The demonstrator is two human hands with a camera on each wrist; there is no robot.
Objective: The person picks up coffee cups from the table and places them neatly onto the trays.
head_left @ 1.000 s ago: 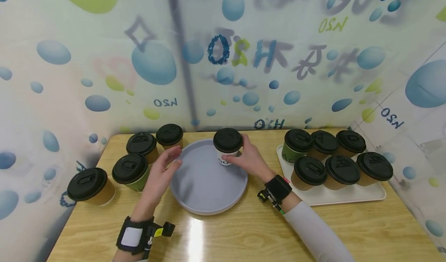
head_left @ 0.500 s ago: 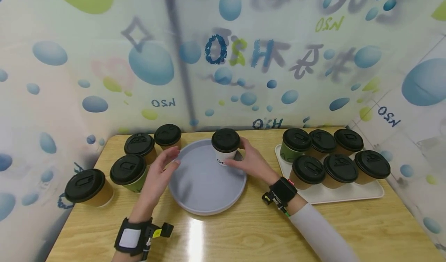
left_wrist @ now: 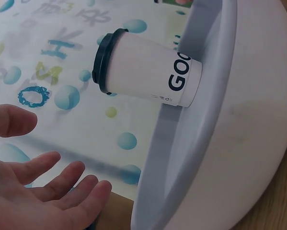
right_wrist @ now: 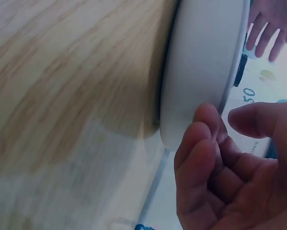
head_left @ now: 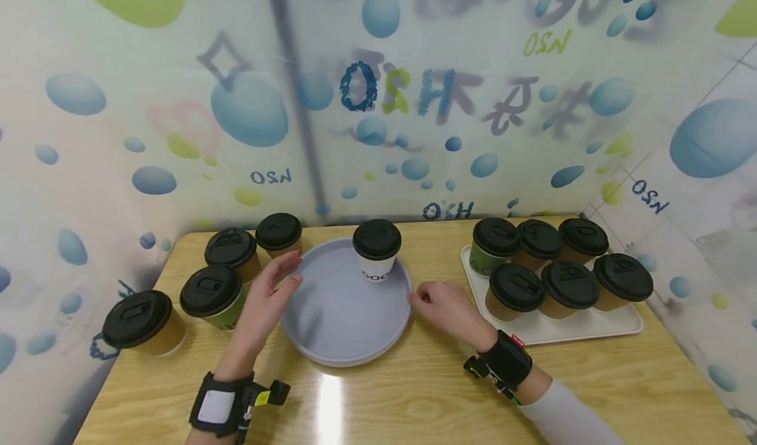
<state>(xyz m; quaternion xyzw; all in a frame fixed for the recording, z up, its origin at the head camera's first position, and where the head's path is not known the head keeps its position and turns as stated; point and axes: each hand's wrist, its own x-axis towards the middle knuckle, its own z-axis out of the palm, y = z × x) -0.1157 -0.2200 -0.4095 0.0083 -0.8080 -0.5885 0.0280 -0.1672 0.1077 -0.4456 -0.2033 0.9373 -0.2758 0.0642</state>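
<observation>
A white paper cup (head_left: 376, 271) with a black lid stands upright near the back of a round grey tray (head_left: 345, 330); dark letters show on its side in the left wrist view. Neither hand touches the cup. My left hand (head_left: 263, 307) hovers by the tray's left side, fingers spread and holding nothing. Off the tray's right edge is my right hand (head_left: 446, 310), its fingers loosely curled and holding nothing. In the right wrist view, its fingers (right_wrist: 196, 153) are close to the tray's outer wall (right_wrist: 200, 62); whether they touch it cannot be told.
On the left stand several lidded cups, brown ones (head_left: 162, 333) and a green one (head_left: 227, 313). A white rectangular tray (head_left: 568, 332) on the right bears several more, among them a green cup (head_left: 481, 261). A patterned wall (head_left: 236, 169) rises behind the wooden table (head_left: 384, 405).
My right hand has let go of the white cup and drawn back toward the right and nearer to me. The cup stays standing on the round tray. My left hand has barely moved.
</observation>
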